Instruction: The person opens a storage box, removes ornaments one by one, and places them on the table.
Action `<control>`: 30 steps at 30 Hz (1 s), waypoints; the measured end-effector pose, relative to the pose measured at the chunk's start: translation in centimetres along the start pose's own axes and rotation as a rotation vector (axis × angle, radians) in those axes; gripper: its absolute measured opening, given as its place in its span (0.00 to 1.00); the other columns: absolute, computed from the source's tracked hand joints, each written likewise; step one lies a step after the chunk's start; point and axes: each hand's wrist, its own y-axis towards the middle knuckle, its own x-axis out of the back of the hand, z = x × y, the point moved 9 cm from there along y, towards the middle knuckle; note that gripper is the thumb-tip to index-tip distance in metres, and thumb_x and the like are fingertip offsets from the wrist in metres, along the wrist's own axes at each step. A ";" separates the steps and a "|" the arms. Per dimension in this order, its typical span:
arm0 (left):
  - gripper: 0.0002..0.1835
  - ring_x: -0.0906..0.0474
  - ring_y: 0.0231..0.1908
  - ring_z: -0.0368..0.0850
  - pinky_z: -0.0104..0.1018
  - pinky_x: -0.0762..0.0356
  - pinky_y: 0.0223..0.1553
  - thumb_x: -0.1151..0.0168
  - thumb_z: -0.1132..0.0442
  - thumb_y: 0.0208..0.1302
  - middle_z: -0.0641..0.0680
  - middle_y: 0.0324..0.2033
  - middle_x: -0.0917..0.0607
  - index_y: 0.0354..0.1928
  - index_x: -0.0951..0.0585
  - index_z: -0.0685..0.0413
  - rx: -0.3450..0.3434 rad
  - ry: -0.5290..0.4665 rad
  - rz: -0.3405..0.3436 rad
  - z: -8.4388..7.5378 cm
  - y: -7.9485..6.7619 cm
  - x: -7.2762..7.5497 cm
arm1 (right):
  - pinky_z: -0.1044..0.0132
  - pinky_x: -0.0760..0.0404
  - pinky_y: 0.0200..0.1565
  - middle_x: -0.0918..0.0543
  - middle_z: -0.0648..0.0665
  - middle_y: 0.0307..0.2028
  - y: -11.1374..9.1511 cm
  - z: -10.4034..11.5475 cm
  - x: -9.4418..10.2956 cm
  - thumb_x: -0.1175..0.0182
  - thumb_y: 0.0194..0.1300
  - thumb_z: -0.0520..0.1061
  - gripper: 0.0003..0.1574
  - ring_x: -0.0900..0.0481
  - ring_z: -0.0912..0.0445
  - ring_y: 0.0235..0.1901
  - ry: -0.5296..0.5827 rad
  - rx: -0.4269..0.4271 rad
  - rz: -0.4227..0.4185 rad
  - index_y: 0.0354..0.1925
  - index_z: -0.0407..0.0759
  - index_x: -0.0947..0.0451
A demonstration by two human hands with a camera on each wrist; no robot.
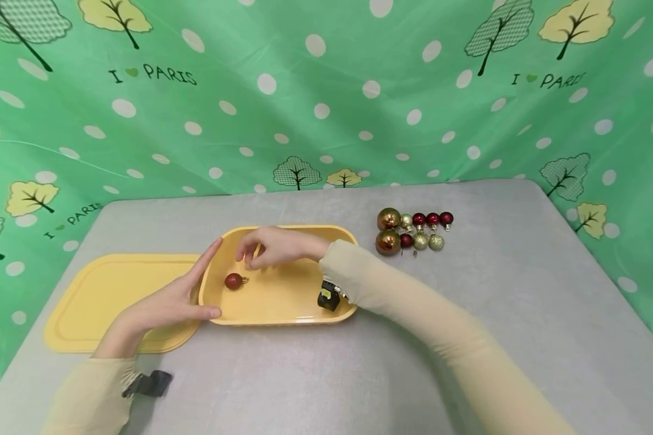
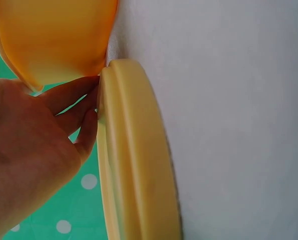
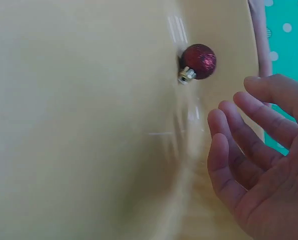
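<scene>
A yellow plastic box [image 1: 283, 302] stands open on the table, and one small red Christmas bauble [image 1: 233, 281] with a metallic cap lies in its left end. My right hand [image 1: 274, 246] hovers inside the box, just behind the bauble and apart from it. In the right wrist view its fingers [image 3: 234, 150] are loosely bent around nothing. Against the box's left end rests my left hand [image 1: 176, 299], fingers stretched along the outside and thumb at the front left corner. The left wrist view shows those fingertips between the box [image 2: 58, 40] and the yellow lid [image 2: 143, 165].
The flat yellow lid [image 1: 114, 296] lies left of the box, partly under my left forearm. Right of the box, several baubles stand in two rows: large copper-gold ones [image 1: 387, 243], small dark red ones [image 1: 432, 219] and pale gold ones [image 1: 436, 242]. A green curtain [image 1: 326, 133] hangs behind the grey table [image 1: 522, 290].
</scene>
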 end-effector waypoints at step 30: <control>0.65 0.59 0.69 0.68 0.14 0.52 0.57 0.25 0.66 0.51 0.57 0.75 0.63 0.76 0.66 0.36 -0.003 -0.002 -0.002 0.0 0.1 0.0 | 0.69 0.27 0.30 0.20 0.46 0.29 1.0 -0.3 -4.2 0.41 0.63 0.30 0.18 0.27 0.56 0.25 0.132 -0.023 0.182 0.53 0.30 0.25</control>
